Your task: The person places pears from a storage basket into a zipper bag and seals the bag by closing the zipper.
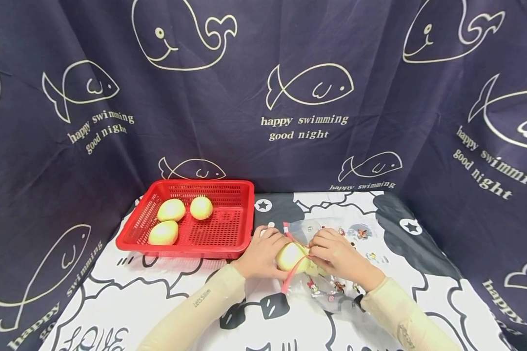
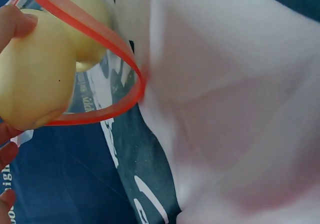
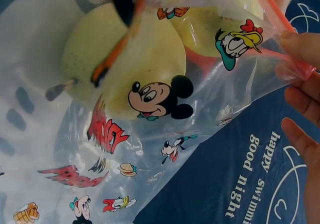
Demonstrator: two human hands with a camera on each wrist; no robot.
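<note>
My left hand (image 1: 260,253) grips a pale yellow pear (image 1: 289,256) at the mouth of a clear zip bag (image 1: 329,298) with a red edge and cartoon prints. In the left wrist view, the thumb lies on top of this pear (image 2: 37,69), which is partly within the red-edged opening. Behind it, another pear (image 2: 90,39) sits inside the bag. Opposite, my right hand (image 1: 343,256) pinches the bag's red edge between thumb and fingers, holding the mouth apart. Through the printed film in the right wrist view, a pear with a brown stem (image 3: 82,49) shows inside.
A red perforated basket (image 1: 228,231) stands left of the hands, with three pears inside: one at the back left (image 1: 171,210), one farther right (image 1: 201,208) and one in front (image 1: 163,233). A dark blue printed curtain (image 1: 228,117) rises behind the patterned tablecloth (image 1: 167,278).
</note>
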